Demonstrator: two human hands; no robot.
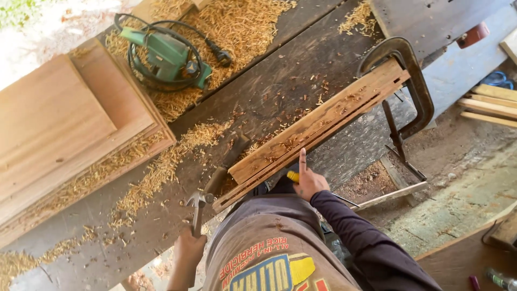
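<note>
Currently chiselling: long pale wooden plank (318,126), clamped mid-bench by dark iron C-clamp (409,81) at far right end. Left hand (189,249) fisted on steel claw hammer (197,203); right hand (309,180) wraps yellow-handled chisel (292,176), forefinger extended. Judgement: strike squarely, steady blade.

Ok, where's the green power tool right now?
In the head view the green power tool lies at upper left on the workbench, ringed by its black cord, in a heap of wood shavings beside the stacked boards.
</note>
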